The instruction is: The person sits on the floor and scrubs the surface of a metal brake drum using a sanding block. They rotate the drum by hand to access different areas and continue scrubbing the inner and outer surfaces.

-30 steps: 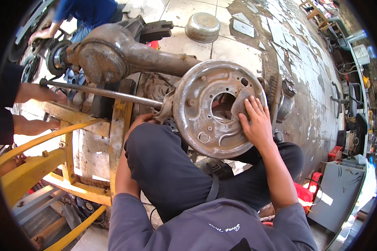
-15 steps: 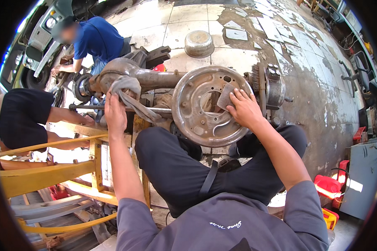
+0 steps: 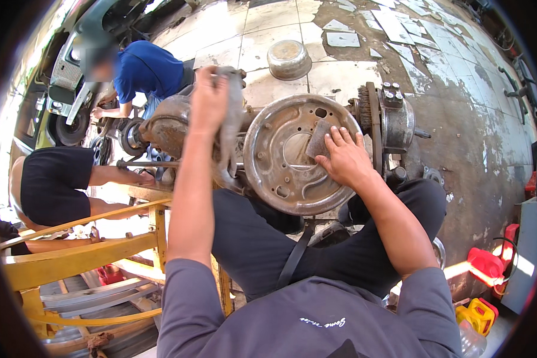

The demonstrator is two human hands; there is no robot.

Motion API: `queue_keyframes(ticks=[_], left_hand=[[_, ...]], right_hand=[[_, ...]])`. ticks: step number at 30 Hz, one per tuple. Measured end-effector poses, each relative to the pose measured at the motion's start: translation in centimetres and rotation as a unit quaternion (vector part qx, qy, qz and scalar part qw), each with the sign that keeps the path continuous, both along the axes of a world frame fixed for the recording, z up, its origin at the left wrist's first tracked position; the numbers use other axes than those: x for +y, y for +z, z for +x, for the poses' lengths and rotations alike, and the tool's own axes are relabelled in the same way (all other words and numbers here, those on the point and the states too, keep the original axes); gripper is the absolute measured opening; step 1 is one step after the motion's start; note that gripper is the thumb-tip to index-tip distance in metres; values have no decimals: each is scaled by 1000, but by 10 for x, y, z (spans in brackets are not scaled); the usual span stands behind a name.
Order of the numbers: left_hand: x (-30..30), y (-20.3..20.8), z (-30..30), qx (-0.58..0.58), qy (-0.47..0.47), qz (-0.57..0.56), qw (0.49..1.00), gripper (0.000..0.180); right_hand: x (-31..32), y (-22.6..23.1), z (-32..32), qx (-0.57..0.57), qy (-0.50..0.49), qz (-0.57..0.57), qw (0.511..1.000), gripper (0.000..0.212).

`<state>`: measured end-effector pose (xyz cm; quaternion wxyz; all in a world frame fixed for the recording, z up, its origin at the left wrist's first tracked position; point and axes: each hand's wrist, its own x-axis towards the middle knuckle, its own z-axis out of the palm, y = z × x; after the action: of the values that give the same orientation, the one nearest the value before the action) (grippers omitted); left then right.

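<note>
A worn brake backing plate [image 3: 265, 170], round with a large centre hole, faces me above my knees. My right hand [image 3: 347, 158] lies against its right side, fingers outstretched, holding a grey-brown abrasive pad [image 3: 319, 137] to the metal. Part of the pad is under the fingers. My left hand [image 3: 210, 98] is raised left of the plate, closed on a grey rag [image 3: 228, 143] that hangs down, smeared by motion. Behind the rag and forearm is a rusty axle housing [image 3: 164, 122], partly hidden.
A metal drum [image 3: 289, 59] stands on the tiles beyond. At right is a cylindrical metal part [image 3: 398, 122] with a shaft. A yellow frame [image 3: 83, 253] borders my left. A person in blue [image 3: 149, 71] crouches at far left; another in black shorts [image 3: 56, 182] bends nearer.
My left hand has lifted the rag up and to the right, off the axle housing. My right hand and the pad stay at nearly the same spot on the plate.
</note>
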<state>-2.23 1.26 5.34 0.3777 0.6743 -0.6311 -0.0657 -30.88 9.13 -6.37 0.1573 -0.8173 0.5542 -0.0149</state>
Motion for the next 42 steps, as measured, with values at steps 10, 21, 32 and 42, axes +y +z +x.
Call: queue_keyframes(ticks=[10, 21, 32, 42], left_hand=[[-11, -132, -103, -62, -216, -41, 974, 19], [-5, -140, -85, -79, -284, -24, 955, 13], [15, -104, -60, -34, -229, -18, 973, 15], [-5, -132, -75, -182, -191, 29, 964, 15]], right_hand=[[5, 4, 7, 31, -4, 7, 999, 73], [7, 3, 5, 20, -4, 2, 1000, 72], [5, -1, 6, 23, -5, -15, 1000, 74], [8, -4, 5, 28, -2, -29, 999, 74]])
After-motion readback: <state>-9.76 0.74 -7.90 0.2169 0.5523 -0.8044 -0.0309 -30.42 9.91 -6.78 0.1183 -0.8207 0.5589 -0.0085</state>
